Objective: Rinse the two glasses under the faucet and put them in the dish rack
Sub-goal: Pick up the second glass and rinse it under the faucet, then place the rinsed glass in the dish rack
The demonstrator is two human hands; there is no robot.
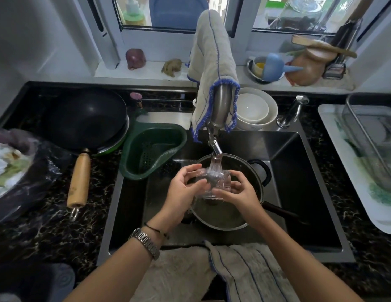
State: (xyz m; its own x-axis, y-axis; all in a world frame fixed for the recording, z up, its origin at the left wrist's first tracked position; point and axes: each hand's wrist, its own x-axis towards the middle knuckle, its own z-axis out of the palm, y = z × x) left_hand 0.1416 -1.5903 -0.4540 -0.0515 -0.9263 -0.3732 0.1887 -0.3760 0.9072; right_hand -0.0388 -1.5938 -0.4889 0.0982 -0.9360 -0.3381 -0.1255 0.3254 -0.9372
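Glass under the running tap, both hands on it, over the middle of the sink.

Head view: water streams from the faucet straight onto a clear glass. The left hand curls its fingers round the glass's left side; the right hand wraps it from the right, fingers bent across the front. Whether a second glass sits in that grip, I cannot tell. Right beneath, a steel pot with a black handle stands in the sink, water pooled inside. A green strainer basket hangs at the sink's back left corner. Behind the faucet, white bowls sit nested at the sink's back edge. The wire dish rack stands on a white tray at the counter's right edge; what's inside is blurred.
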